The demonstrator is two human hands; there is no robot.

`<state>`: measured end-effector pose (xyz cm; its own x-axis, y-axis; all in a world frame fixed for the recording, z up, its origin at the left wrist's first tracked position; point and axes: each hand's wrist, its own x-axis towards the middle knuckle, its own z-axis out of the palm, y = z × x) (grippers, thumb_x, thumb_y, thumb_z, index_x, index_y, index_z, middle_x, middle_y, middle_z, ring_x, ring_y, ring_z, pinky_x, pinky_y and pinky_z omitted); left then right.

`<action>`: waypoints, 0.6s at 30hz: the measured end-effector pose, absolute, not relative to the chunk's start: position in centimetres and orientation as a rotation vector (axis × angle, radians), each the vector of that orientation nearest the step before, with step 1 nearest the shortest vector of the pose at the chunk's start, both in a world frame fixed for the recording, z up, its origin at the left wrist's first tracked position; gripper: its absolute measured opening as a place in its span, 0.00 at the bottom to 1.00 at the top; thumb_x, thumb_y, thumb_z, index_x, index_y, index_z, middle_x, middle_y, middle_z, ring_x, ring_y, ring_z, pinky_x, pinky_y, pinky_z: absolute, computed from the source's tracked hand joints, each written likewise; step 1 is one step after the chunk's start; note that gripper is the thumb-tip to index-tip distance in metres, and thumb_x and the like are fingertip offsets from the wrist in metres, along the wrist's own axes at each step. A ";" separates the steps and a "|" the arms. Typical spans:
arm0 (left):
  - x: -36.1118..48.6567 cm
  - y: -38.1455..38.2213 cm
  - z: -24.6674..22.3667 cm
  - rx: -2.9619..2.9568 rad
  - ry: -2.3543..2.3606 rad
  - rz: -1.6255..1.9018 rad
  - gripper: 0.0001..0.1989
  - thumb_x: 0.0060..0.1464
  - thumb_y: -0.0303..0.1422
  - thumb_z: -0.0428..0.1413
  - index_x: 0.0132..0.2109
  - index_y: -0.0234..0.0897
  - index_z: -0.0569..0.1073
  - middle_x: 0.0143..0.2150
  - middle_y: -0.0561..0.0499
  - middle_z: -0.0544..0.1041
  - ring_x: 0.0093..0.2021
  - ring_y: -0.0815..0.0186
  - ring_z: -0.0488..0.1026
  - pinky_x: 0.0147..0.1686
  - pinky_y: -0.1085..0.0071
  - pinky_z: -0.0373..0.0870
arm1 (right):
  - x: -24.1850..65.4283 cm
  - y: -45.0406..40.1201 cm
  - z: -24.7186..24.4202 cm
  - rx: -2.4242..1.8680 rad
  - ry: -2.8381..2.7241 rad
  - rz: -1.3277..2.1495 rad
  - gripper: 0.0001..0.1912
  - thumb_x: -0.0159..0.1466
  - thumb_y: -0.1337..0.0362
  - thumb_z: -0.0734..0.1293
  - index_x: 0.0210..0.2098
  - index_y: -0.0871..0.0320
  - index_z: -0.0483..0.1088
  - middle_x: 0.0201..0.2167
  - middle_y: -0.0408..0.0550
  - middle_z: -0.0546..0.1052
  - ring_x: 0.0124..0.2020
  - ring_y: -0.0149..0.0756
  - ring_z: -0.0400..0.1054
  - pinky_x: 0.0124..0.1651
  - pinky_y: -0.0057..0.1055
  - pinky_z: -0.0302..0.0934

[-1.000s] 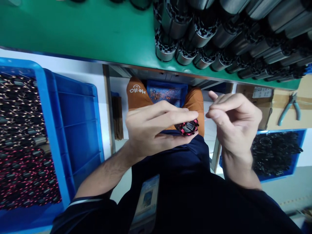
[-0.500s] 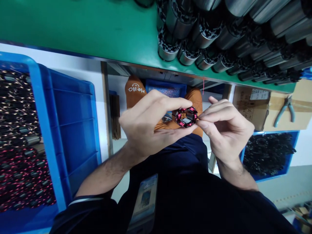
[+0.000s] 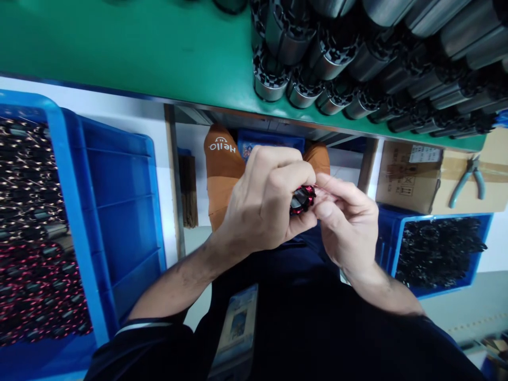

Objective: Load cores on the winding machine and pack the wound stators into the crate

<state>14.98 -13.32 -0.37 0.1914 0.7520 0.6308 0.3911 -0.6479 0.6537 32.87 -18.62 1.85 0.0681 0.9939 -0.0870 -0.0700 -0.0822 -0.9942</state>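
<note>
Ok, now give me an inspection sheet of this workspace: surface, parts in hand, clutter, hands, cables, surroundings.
Surface: green worktop, with rows of metal cylinders standing on its right part.
Parts in hand: one red-wound part, partly covered by fingers.
Clutter: pliers lying on a cardboard box.
Hands: left hand grips the part; right hand has its fingertips at the part's edge, and whether they pinch anything is unclear.
Cables: nothing seen.
Surroundings: left blue bin with many wound parts; right blue bin with black parts.
</note>
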 end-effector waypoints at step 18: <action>14.3 -14.3 0.9 2.138 1.034 1.244 0.11 0.79 0.34 0.63 0.63 0.45 0.76 0.56 0.44 0.83 0.53 0.54 0.84 0.51 0.55 0.87 | 35.9 -16.0 4.5 -1.252 -1.406 1.247 0.04 0.75 0.59 0.85 0.47 0.43 0.91 0.48 0.46 0.86 0.51 0.40 0.82 0.53 0.40 0.82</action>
